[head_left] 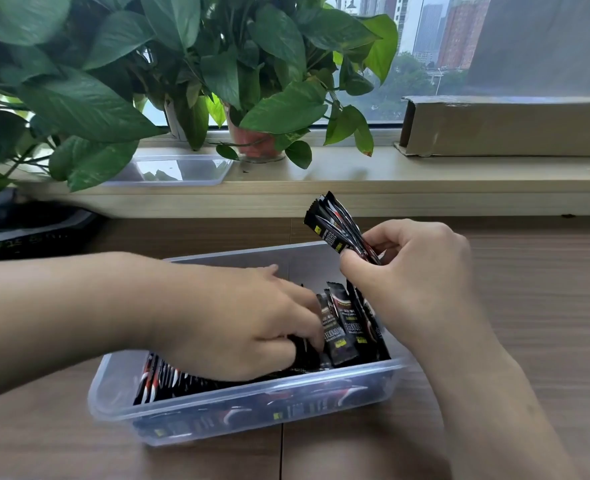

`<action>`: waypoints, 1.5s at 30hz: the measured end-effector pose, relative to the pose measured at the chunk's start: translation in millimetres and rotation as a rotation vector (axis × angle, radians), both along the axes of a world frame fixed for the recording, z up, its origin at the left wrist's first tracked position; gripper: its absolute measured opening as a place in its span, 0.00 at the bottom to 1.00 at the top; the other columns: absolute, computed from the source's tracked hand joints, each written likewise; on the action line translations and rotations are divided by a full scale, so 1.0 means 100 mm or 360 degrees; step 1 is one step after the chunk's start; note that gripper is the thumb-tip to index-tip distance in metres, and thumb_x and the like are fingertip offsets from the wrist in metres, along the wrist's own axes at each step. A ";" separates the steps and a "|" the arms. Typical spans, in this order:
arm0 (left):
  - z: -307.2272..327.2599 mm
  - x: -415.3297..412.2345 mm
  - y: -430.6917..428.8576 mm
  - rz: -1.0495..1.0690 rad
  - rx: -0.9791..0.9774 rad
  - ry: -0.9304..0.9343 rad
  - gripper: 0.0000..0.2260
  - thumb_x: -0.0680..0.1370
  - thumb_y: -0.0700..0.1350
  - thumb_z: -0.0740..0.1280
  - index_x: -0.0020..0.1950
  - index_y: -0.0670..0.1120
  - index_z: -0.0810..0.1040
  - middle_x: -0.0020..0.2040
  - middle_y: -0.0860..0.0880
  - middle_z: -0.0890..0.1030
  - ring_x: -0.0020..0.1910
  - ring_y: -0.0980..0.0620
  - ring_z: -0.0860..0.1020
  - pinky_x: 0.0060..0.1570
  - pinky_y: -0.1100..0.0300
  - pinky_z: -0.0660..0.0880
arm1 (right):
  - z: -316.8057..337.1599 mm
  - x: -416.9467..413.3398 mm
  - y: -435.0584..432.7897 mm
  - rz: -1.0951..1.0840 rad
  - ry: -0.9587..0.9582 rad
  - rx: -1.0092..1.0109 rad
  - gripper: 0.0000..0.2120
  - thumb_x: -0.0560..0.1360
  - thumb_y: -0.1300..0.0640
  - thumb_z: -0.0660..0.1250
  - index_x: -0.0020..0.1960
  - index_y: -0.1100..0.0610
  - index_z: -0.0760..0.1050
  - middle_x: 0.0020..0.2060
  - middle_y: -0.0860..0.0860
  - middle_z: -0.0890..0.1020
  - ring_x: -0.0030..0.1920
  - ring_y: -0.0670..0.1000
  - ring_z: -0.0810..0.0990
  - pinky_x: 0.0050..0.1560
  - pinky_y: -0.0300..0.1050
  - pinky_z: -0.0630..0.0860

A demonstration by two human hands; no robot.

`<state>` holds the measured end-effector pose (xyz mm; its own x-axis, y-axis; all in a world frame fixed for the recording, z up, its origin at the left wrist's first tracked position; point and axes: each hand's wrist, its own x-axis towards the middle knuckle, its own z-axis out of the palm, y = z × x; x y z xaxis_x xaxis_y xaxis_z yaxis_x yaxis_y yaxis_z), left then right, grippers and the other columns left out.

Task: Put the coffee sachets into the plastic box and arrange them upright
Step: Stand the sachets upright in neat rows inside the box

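Several black coffee sachets [342, 323] stand upright at the right end of the clear plastic box [252, 408] on the wooden surface [529, 306], with more lying flat along its near wall. The left hand [252, 327] reaches inside — fingers pressed among the sachets, though what it grips is hidden. The right hand [407, 271] pinches a small bundle of sachets [335, 223] above the box's far right corner, tilted leftward.
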<state>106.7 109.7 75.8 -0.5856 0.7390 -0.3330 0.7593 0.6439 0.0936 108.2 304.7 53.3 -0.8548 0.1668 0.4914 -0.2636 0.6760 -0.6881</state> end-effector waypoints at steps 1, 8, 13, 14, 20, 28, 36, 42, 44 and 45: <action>0.01 0.03 0.01 -0.0055 -0.0052 0.0125 0.27 0.73 0.56 0.45 0.69 0.63 0.69 0.69 0.59 0.69 0.71 0.59 0.63 0.78 0.47 0.48 | 0.00 0.00 0.00 -0.0007 -0.0003 0.0006 0.05 0.65 0.51 0.74 0.34 0.52 0.82 0.24 0.44 0.79 0.36 0.43 0.78 0.37 0.39 0.73; 0.02 -0.10 0.07 -0.0274 0.0088 0.0474 0.17 0.79 0.48 0.55 0.62 0.55 0.79 0.57 0.52 0.78 0.52 0.48 0.79 0.52 0.52 0.76 | 0.00 0.00 0.00 -0.0011 -0.0028 0.0002 0.05 0.65 0.50 0.74 0.34 0.51 0.82 0.24 0.43 0.79 0.37 0.42 0.78 0.38 0.35 0.72; -0.07 -0.27 0.28 -0.0414 0.0284 0.0368 0.16 0.73 0.38 0.60 0.52 0.45 0.86 0.56 0.44 0.84 0.50 0.41 0.83 0.45 0.60 0.70 | 0.01 -0.01 0.00 -0.0010 -0.0047 0.0016 0.04 0.65 0.50 0.74 0.35 0.50 0.83 0.24 0.44 0.79 0.36 0.41 0.78 0.35 0.32 0.70; -0.07 -0.27 0.30 -0.0417 0.0308 0.0307 0.16 0.72 0.37 0.60 0.52 0.43 0.86 0.55 0.41 0.84 0.50 0.40 0.83 0.45 0.60 0.68 | 0.02 -0.01 0.01 -0.0006 -0.0048 0.0021 0.04 0.65 0.50 0.74 0.35 0.50 0.83 0.24 0.44 0.79 0.36 0.42 0.78 0.34 0.31 0.70; -0.03 -0.36 0.23 -0.0405 0.0000 0.0339 0.21 0.79 0.40 0.62 0.68 0.60 0.74 0.59 0.48 0.74 0.55 0.46 0.75 0.50 0.47 0.76 | 0.02 -0.01 0.01 0.0011 -0.0044 0.0036 0.04 0.66 0.50 0.74 0.36 0.50 0.84 0.25 0.45 0.79 0.32 0.43 0.78 0.33 0.35 0.71; 0.00 -0.40 0.27 -0.0380 0.0281 0.0308 0.06 0.73 0.40 0.70 0.48 0.47 0.84 0.49 0.49 0.82 0.51 0.47 0.79 0.50 0.49 0.76 | 0.01 0.00 0.02 0.0030 0.0006 -0.0027 0.04 0.65 0.52 0.75 0.33 0.51 0.83 0.24 0.43 0.80 0.33 0.42 0.79 0.35 0.35 0.73; -0.03 -0.17 0.03 -0.0312 0.0057 0.0363 0.24 0.74 0.49 0.52 0.69 0.60 0.70 0.59 0.55 0.77 0.59 0.53 0.72 0.62 0.55 0.70 | 0.01 -0.01 0.01 0.0032 -0.0003 -0.0013 0.05 0.65 0.51 0.74 0.32 0.51 0.82 0.29 0.36 0.80 0.36 0.42 0.78 0.36 0.36 0.72; -0.11 -0.06 -0.05 -0.0224 -0.0050 0.0304 0.26 0.73 0.53 0.46 0.70 0.62 0.68 0.73 0.58 0.68 0.73 0.57 0.61 0.74 0.54 0.50 | 0.02 0.02 -0.01 -0.0025 0.0005 0.0093 0.05 0.66 0.52 0.74 0.33 0.51 0.82 0.23 0.44 0.79 0.35 0.45 0.78 0.38 0.41 0.73; -0.13 -0.05 -0.04 -0.0210 -0.0003 0.0306 0.22 0.77 0.53 0.47 0.67 0.61 0.71 0.68 0.60 0.72 0.70 0.58 0.64 0.73 0.53 0.54 | 0.03 0.04 -0.04 -0.0053 0.0005 0.0200 0.04 0.66 0.52 0.73 0.34 0.51 0.81 0.22 0.42 0.77 0.35 0.42 0.78 0.37 0.38 0.70; -0.14 -0.04 -0.02 -0.0204 0.0025 0.0335 0.20 0.79 0.53 0.48 0.64 0.60 0.74 0.64 0.59 0.74 0.66 0.57 0.68 0.70 0.51 0.61 | 0.03 0.05 -0.04 -0.0054 0.0005 0.0211 0.04 0.66 0.53 0.73 0.34 0.51 0.81 0.22 0.42 0.76 0.35 0.39 0.78 0.36 0.36 0.69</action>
<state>102.9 107.7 62.1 -0.5422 0.8157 -0.2017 0.8384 0.5410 -0.0659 113.0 300.2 56.2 -0.8482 0.1289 0.5138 -0.2413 0.7694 -0.5914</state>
